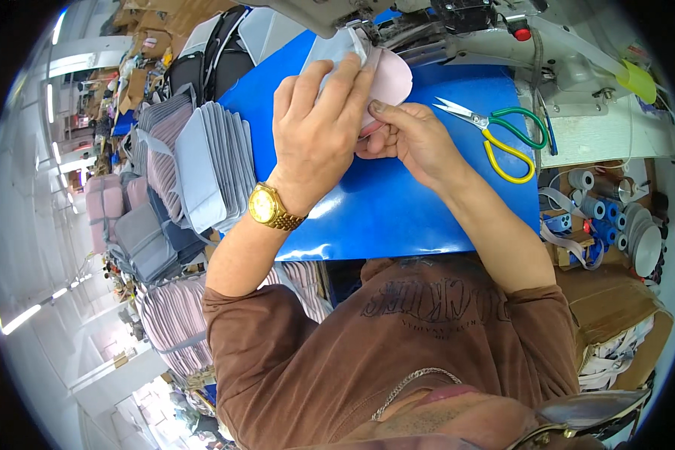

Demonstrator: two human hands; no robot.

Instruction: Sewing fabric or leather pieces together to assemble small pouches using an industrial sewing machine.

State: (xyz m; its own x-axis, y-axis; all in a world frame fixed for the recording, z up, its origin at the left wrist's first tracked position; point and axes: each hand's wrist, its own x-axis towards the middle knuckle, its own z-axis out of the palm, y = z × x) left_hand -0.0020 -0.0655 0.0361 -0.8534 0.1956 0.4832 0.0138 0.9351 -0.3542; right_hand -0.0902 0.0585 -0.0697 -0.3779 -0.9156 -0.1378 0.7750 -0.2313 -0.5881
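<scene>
Pale pink fabric piece [390, 79] — rounded, smooth, with a curved outer edge — lies at the far edge of the blue sheet [397, 210] that covers the worktop, right under the head of the sewing machine [457, 30]. Its long axis runs roughly from the near edge toward the machine, and the rounded end points to the far right corner. A grey-white layer shows along its left side, partly hidden by the fingers.

The left hand [315, 127] lies flat on top of the piece, fingers together and stretched toward the machine, pressing it down; a gold watch [268, 207] sits on that wrist. The right hand [412, 139] comes in from the right — its thumb and forefinger pinch the near edge of the piece, the other fingers curled beneath.

Scissors [502, 135] with green and yellow handles rest near the right edge of the sheet, blades pointing left toward the hands, well apart from them. Stacks of grey cut pieces [210, 161] stand along the left edge, and spools of thread [600, 206] lie beyond the right edge.
</scene>
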